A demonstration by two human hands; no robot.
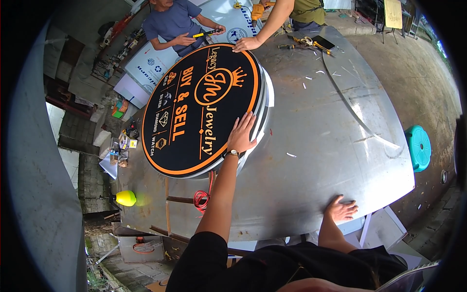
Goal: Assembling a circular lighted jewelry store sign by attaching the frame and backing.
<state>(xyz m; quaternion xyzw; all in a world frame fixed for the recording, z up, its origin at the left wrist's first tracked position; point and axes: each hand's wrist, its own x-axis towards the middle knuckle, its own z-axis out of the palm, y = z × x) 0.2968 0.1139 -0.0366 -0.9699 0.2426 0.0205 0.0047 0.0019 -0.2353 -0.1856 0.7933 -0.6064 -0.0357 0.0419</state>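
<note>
A large round sign, black with an orange border and orange and white lettering, lies tilted toward the left on a metal-topped table. My left hand rests with its fingers stretched out on the sign's near right edge, thumb over the white side. A watch is on that wrist. Lower right, my right hand lies flat with spread fingers near the table's front edge, holding nothing. Across the sign, a co-worker's hand touches its far edge. Red wire hangs coiled below the sign.
Another person holds a yellow-and-black tool. Scissors and a phone lie at the far side; a long curved strip crosses the right. A teal stool stands beyond, a yellow bottle at the left edge.
</note>
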